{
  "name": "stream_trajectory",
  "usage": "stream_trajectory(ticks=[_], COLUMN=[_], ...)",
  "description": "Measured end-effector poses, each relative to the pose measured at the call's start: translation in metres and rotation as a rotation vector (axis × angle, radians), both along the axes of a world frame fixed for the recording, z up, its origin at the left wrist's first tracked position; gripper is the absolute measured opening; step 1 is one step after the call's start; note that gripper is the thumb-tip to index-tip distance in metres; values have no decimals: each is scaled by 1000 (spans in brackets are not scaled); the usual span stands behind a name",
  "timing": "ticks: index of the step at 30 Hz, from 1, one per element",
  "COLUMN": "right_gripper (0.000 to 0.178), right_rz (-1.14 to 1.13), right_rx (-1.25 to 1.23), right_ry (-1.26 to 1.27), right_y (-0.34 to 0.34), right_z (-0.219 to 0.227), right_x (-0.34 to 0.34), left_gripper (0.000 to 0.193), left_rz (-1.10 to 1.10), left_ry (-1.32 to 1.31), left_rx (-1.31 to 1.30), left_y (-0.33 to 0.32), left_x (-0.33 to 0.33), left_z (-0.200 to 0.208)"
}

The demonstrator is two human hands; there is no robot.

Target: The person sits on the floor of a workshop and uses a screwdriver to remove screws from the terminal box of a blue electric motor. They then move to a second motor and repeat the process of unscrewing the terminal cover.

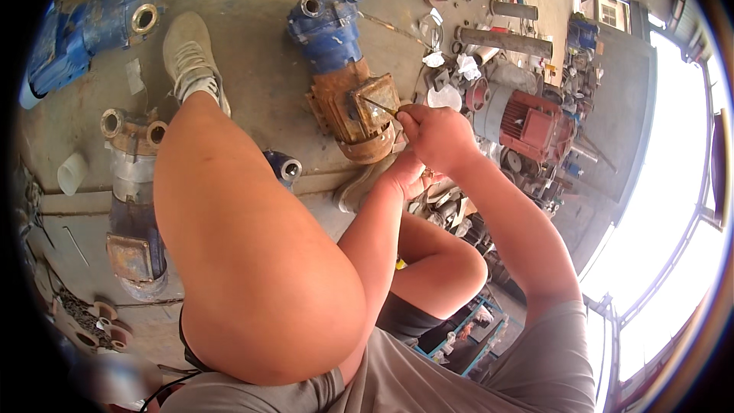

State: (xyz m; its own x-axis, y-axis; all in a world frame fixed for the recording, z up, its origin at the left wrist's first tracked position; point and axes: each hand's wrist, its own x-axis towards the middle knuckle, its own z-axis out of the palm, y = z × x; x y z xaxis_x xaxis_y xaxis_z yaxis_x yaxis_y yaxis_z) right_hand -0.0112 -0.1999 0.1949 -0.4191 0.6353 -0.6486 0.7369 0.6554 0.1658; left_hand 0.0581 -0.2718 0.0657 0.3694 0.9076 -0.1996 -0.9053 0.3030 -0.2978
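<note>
A blue pump (329,38) joined to a rusty brown motor (336,99) lies on the floor in front of me. On the motor's side sits a square, rusted terminal box (380,92). My right hand (440,134) is closed round a thin, dark rod-like tool (381,106), whose far end reaches over the box's face. Whether the tip touches it I cannot tell. Just below, my left hand (410,176) is close against the right one, its fingers curled and partly hidden; what they hold, if anything, does not show.
A red motor (535,126) with a grey body stands right, among scattered metal parts and pipes (505,40). Two more pump units flank my left leg: a blue one (92,19) and a grey-brown one (134,183). A white cup (72,173) lies far left.
</note>
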Motion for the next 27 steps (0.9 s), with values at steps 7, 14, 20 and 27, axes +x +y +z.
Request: stream_trajectory(ticks=[7, 14, 20, 27], right_gripper=[32, 22, 33, 21], right_rz=[-23, -73, 465, -340], right_rx=[-12, -296, -58, -347], right_ry=[-99, -149, -178, -138], right_y=[2, 63, 15, 28], right_z=[-8, -59, 8, -22], right_x=[-9, 63, -15, -5], left_gripper=[44, 23, 47, 28], left_rz=[-63, -188, -331, -121], left_ry=[52, 221, 1277, 1192], left_rx=[-98, -211, -318, -306], left_y=[-4, -4, 2, 1], left_x=[-8, 35, 56, 78], left_z=[2, -17, -39, -54])
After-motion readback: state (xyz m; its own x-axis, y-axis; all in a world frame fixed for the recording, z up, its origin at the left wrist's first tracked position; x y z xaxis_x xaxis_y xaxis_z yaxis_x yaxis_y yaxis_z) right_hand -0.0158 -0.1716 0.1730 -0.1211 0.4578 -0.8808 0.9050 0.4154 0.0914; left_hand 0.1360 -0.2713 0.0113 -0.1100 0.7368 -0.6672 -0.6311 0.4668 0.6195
